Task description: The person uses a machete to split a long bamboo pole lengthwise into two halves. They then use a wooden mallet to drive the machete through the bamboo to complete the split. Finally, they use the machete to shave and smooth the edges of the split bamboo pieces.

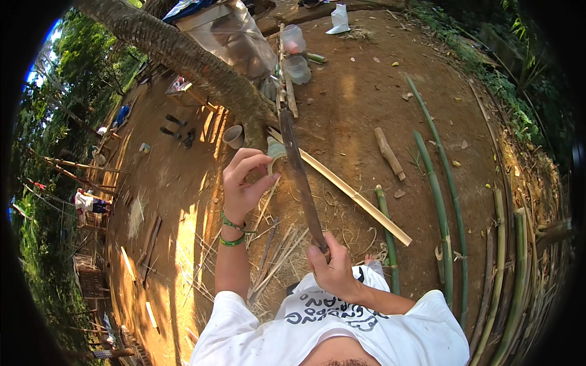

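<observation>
My right hand (334, 266) is closed around the handle of a machete (298, 168). Its long dark blade points up and away from me. To the left of the blade, my left hand (243, 181) pinches a thin pale strip (278, 159), apparently bamboo, which curves toward the blade. Whether strip and blade touch, I cannot tell. Beyond the blade, a split bamboo length (354, 192) lies slanting on the ground, its pale inner side up. Loose shavings and thin strips (278, 262) are scattered below my hands.
Green bamboo poles (434, 201) lie at the right, with a short log (389, 154) nearer the middle. A leaning tree trunk (201, 61) rises at the upper left, beside a bucket (233, 137). Clear plastic containers (297, 70) and a white bag (339, 19) stand farther off.
</observation>
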The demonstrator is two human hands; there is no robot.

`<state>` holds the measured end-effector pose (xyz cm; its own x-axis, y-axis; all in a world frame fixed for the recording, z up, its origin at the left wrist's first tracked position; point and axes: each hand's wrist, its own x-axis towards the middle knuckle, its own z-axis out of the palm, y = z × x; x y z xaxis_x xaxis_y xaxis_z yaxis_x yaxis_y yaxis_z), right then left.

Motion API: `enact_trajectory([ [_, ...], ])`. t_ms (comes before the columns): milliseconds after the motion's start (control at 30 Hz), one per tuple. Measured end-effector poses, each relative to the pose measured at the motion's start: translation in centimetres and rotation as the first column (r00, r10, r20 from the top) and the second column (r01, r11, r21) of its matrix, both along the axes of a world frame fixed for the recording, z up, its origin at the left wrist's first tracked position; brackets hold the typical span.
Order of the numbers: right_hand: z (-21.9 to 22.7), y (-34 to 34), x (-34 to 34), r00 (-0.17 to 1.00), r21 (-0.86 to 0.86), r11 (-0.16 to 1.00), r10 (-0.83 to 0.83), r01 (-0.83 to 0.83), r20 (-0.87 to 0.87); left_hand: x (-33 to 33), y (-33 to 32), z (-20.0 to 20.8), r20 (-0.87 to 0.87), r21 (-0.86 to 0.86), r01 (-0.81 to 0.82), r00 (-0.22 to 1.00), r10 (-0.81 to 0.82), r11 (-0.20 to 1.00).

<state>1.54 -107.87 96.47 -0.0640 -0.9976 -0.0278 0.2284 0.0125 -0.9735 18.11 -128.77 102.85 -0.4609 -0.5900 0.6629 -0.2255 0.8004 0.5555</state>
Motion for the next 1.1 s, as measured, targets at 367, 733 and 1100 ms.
enact_trajectory([
  [367, -0.4, 0.3, 1.3, 0.987, -0.086, 0.996, -0.046, 0.032, -0.156, -0.8, -0.3, -0.2, -0.012, -0.03, 0.036, 0.999, -0.036, 0.999],
  [733, -0.9, 0.8, 1.9, 0.996, -0.052, 0.999, 0.003, 0.002, 0.094, -1.6, -0.7, -0.7, -0.003, -0.041, 0.037, 0.999, -0.037, 0.998],
  [1100, -0.6, 0.8, 1.5, 0.993, -0.082, 0.997, 0.019, -0.009, 0.12, -1.7, -0.7, -0.4, -0.015, -0.048, 0.027, 0.999, -0.028, 0.998],
])
